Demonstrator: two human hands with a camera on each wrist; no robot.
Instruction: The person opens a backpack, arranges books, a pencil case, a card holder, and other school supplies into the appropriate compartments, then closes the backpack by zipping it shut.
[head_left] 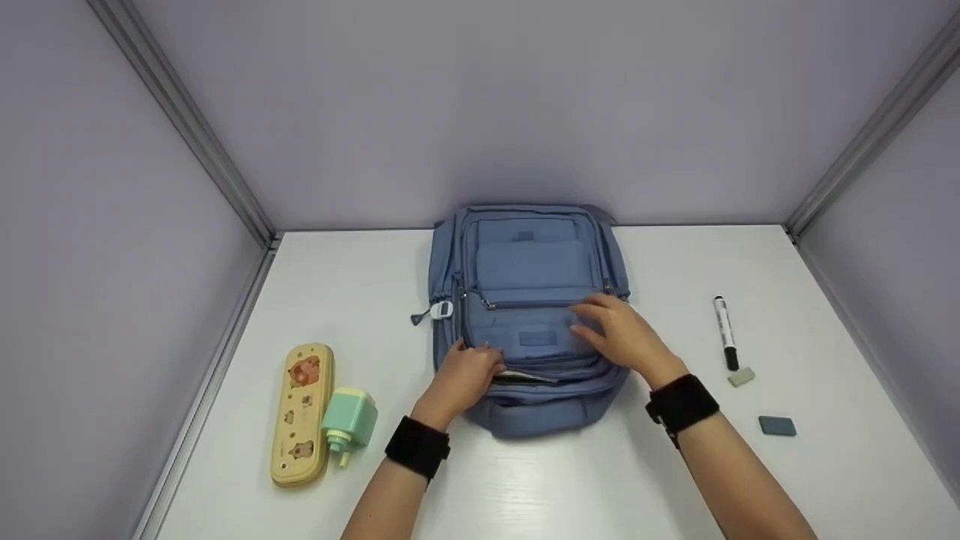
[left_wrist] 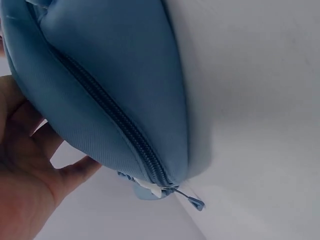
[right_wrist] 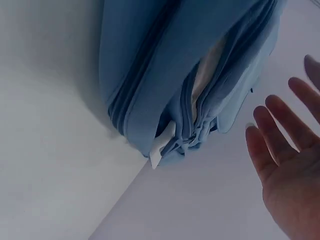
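Overhead head view; close, perhaps sideways wrists.

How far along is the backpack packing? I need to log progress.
Done: something white already sits in the backpack's open front pocket. In hand: the left hand holds the pocket edge, and the right hand rests open on the front. Left: pencil case, green gadget, marker and two erasers lie on the table.

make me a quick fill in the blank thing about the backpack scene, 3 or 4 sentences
1. Both hands rest on a backpack whose colour is ____.
2. The yellow pencil case lies on the person's ____ side of the backpack.
3. The marker has a black cap and a ____ body.
4. The right hand has its fingers ____, not curled.

Missing words: blue; left; white; straight
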